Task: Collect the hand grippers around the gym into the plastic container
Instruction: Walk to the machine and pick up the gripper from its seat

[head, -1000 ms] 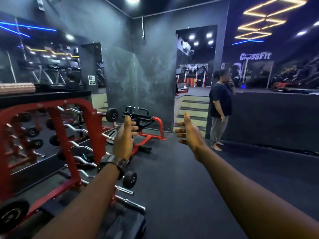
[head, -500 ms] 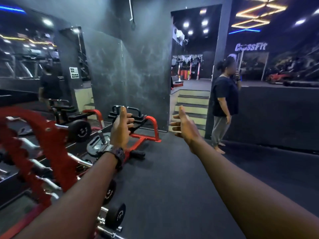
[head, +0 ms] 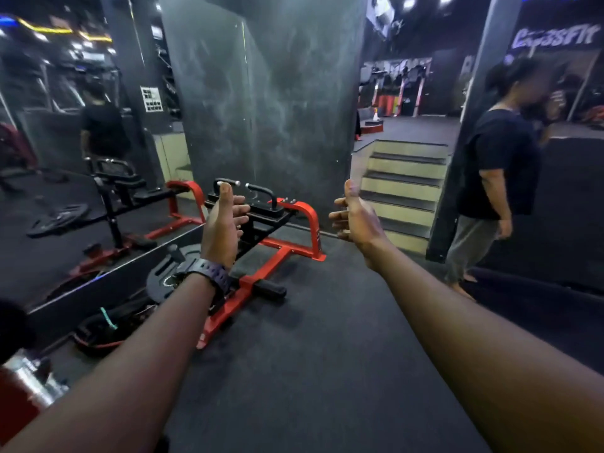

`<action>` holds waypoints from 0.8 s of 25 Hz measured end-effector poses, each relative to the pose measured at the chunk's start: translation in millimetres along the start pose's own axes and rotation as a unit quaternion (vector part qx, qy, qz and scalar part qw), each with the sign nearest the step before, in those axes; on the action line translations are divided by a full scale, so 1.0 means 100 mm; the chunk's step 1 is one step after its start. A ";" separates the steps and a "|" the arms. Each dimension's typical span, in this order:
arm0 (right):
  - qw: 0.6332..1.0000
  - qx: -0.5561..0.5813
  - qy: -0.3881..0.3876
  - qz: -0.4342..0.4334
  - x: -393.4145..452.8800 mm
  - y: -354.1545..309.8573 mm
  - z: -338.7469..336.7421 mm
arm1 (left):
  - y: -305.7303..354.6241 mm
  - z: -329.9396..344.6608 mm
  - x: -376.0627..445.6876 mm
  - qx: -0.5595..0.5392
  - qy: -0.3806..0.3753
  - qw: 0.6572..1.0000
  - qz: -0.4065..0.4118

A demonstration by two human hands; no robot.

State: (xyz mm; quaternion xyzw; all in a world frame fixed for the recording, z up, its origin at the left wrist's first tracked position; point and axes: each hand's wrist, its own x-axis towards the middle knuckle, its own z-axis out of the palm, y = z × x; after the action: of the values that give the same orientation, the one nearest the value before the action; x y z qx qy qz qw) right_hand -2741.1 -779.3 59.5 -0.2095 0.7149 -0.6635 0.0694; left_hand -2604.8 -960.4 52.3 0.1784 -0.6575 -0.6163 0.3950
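Both my arms stretch forward over the dark gym floor, palms facing each other. My left hand (head: pixel 222 223), with a dark watch on the wrist, has its thumb up and fingers loosely bent, holding nothing. My right hand (head: pixel 354 215) is held the same way, thumb up, and is empty. No hand gripper and no plastic container shows in this view.
A red and black floor machine (head: pixel 277 243) with handles stands just beyond my left hand, weight plates (head: pixel 160 279) beside it by the wall mirror (head: pixel 65 158). Steps (head: pixel 402 188) rise ahead. A person (head: pixel 493 165) in a dark shirt stands at the right by a pillar.
I have moved forward past the red dumbbell rack, which has left the view. The red floor machine, steps and standing person are nearer. Both hands stay raised and empty.
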 end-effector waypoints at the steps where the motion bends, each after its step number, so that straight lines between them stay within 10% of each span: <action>1: 1.000 -0.008 -0.004 0.001 0.31 0.10 0.06 | -0.14 0.07 0.28 0.000 0.007 1.000 0.000; 20: 0.994 -0.056 -0.067 0.064 7.04 2.21 1.23 | -2.95 1.98 6.23 0.044 0.056 0.995 -0.066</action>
State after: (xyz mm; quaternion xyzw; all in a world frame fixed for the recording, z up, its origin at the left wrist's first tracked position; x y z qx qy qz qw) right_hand -3376.0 -1160.8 -44.2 -0.2103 0.7567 -0.6011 0.1474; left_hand -3214.6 -1328.9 -27.3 0.2728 -0.6473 -0.6008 0.3817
